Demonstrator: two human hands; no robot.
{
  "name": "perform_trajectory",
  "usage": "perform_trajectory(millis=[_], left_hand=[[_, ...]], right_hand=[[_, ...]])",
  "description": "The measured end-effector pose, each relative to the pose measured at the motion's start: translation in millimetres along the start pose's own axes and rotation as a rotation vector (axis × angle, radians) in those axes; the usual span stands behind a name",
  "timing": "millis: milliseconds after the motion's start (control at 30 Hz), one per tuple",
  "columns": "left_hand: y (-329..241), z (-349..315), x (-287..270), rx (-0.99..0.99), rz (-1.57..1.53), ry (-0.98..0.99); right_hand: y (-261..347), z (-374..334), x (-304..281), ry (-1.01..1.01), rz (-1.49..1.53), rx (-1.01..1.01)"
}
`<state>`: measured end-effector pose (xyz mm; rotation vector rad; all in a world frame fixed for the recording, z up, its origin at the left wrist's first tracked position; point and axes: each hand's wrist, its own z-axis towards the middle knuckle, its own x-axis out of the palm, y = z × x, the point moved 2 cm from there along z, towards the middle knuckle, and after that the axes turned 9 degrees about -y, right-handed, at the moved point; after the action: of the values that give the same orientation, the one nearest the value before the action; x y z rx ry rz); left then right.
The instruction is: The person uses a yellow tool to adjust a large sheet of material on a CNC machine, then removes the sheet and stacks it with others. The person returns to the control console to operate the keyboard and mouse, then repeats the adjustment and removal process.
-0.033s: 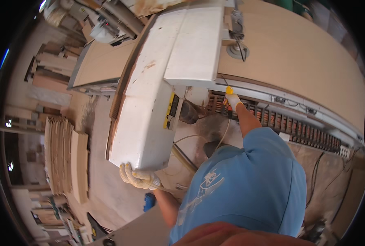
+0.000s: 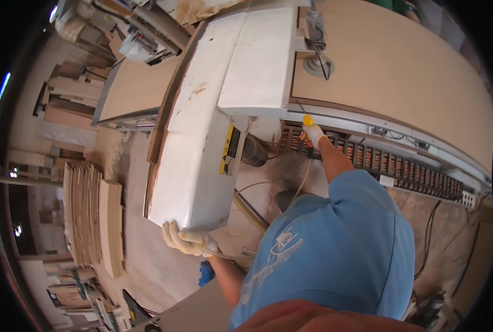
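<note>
My right hand (image 2: 314, 134), in a white glove, is closed round a yellow and orange air blow gun (image 2: 308, 120). Its thin nozzle points up toward the edge of a large tan board (image 2: 390, 77). A pale hose (image 2: 304, 178) runs down from the gun past my blue shirt. At the lower end of a long white machine housing (image 2: 194, 166), my gloved left hand (image 2: 188, 240) has its fingers curled over the edge. Beside that hand a pale hose-like strand passes toward my forearm; whether the palm also holds it is hidden.
A cable chain (image 2: 390, 166) runs along the machine's side below the board. Stacked panels (image 2: 83, 213) stand at the left. Behind the housing lies another tan-topped table (image 2: 138, 88). Loose black cables (image 2: 427, 243) lie on the floor at right. A grey suction disc (image 2: 317, 66) sits on the board.
The view has shifted very slightly. Both hands keep their places, with the blow gun still in my right hand.
</note>
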<state>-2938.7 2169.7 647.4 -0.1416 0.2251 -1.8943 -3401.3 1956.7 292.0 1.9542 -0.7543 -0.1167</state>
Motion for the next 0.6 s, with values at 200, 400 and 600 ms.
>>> perform_trajectory(millis=[200, 400, 600], left_hand=[[5.2, -3.1, -8.4, -0.004, 0.088, 0.062], [-2.1, -9.5, -2.3, -0.060, 0.065, 0.028], [-2.9, -8.7, 0.7, -0.077, 0.103, 0.057]], right_hand=[[13.3, -7.4, 10.6, -0.372, 0.370, 0.099], [6.5, 31.3, 36.2, -0.245, 0.411, 0.088], [14.1, 51.3, 62.9, -0.292, 0.545, 0.112]])
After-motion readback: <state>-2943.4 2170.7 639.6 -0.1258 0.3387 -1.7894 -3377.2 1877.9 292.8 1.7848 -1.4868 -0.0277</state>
